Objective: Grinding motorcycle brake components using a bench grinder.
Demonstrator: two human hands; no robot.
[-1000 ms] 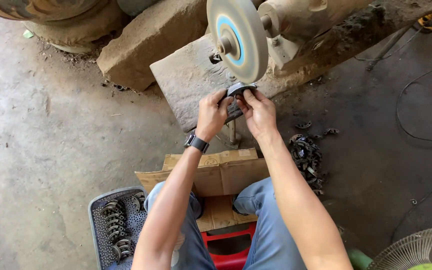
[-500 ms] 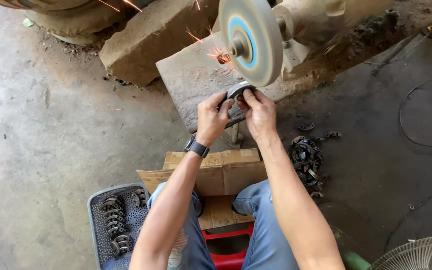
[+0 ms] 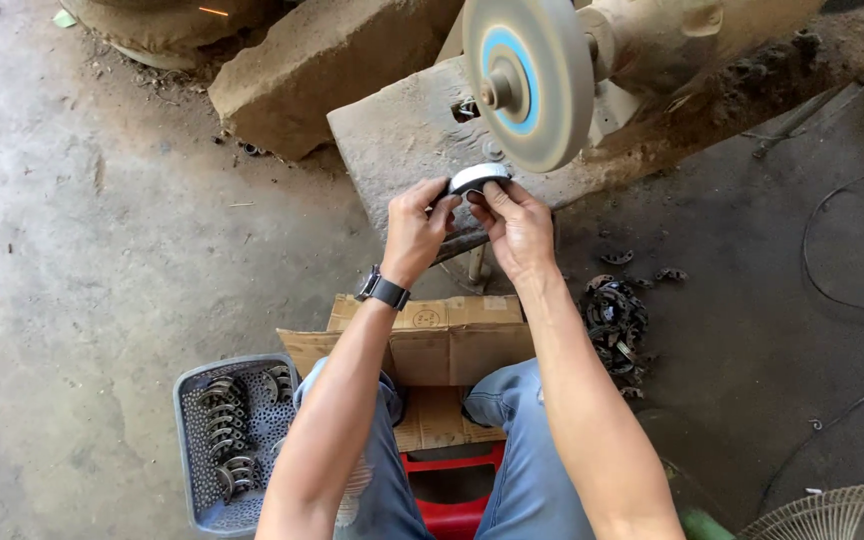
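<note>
In the head view, both hands meet just below the grinding wheel (image 3: 530, 82), which sits on a motor bolted to a worn concrete block (image 3: 392, 140). The left hand (image 3: 414, 228) and the right hand (image 3: 515, 226) pinch a curved metal piece (image 3: 479, 177) between thumbs and fingertips, one hand at each end, so both grips are closed on it. The piece sits just under the lower edge of the wheel; whether it touches the wheel cannot be told, and no sparks show at the rim. Its top face looks bright and pale, which suggests that face has been ground, though that is a judgement from the shine alone. A black watch (image 3: 384, 291) sits on the left wrist. Below the wheel, nearer the person, an open cardboard box (image 3: 432, 340) rests across the knees above a red stool (image 3: 452, 500). Down and to the left of the wheel, beside the person's left leg, a grey plastic basket (image 3: 192, 450) holds a row of similar curved pieces (image 3: 224, 425). Down and to the right of the wheel, a dark pile of curved pieces (image 3: 614, 318) lies on the floor by the right leg. Which heap is finished and which is waiting cannot be told, but with many pieces in both, the work looks well underway and not near its end.
</note>
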